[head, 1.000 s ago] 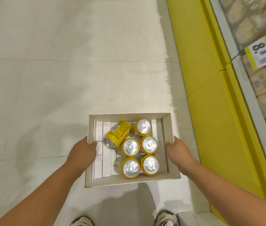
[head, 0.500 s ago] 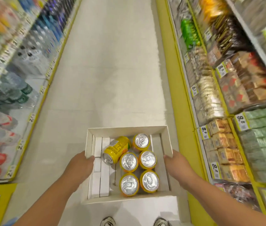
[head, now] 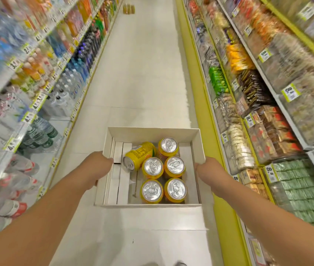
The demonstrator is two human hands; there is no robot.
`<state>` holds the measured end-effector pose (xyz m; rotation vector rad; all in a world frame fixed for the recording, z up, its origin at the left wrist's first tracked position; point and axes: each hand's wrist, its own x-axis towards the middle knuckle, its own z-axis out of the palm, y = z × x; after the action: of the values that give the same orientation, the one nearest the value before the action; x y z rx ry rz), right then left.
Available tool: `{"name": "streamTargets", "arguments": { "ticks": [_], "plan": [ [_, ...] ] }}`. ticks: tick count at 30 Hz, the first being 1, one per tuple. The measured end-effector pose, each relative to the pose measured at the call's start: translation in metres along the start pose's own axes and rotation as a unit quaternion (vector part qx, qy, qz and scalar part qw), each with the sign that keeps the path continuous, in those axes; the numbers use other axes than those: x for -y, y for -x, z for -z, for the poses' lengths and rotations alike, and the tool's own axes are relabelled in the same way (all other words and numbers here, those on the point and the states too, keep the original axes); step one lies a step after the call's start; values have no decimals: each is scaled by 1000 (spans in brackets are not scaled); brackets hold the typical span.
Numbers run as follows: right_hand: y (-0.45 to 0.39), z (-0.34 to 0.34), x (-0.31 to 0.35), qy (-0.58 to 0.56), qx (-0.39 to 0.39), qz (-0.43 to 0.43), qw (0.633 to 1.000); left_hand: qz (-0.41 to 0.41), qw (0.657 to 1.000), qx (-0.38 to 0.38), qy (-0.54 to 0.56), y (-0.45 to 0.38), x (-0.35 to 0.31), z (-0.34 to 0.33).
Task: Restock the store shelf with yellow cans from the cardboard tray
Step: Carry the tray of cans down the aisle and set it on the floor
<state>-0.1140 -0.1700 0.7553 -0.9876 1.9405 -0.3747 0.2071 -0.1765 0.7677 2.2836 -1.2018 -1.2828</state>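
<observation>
The view has lifted from bare floor to the whole aisle, drinks shelves [head: 37, 77] on the left now showing; the cardboard tray [head: 153, 133] stays carried, left hand [head: 96, 167] and right hand [head: 207, 172] each curled round a side wall; five yellow cans [head: 152, 168] stand inside, a sixth [head: 139, 156] lies tipped; no restocking yet, probably heading for the shelf.

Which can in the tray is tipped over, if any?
One: the yellow can at the back left lies on its side, leaning against the upright cans in the cardboard tray.
</observation>
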Motion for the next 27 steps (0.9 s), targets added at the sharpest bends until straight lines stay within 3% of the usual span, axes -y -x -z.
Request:
{"name": "streamTargets", "arguments": {
  "ticks": [11,20,27],
  "plan": [
    [-109,45,117,13,18,38,999,29,999,-8,29,-88,-122,32],
    [-247,103,271,19,33,50,998,24,998,-26,42,-193,-279,80],
    [-364,102,386,27,3,57,998,11,1000,-27,4,-316,-374,129]
  ]
}}
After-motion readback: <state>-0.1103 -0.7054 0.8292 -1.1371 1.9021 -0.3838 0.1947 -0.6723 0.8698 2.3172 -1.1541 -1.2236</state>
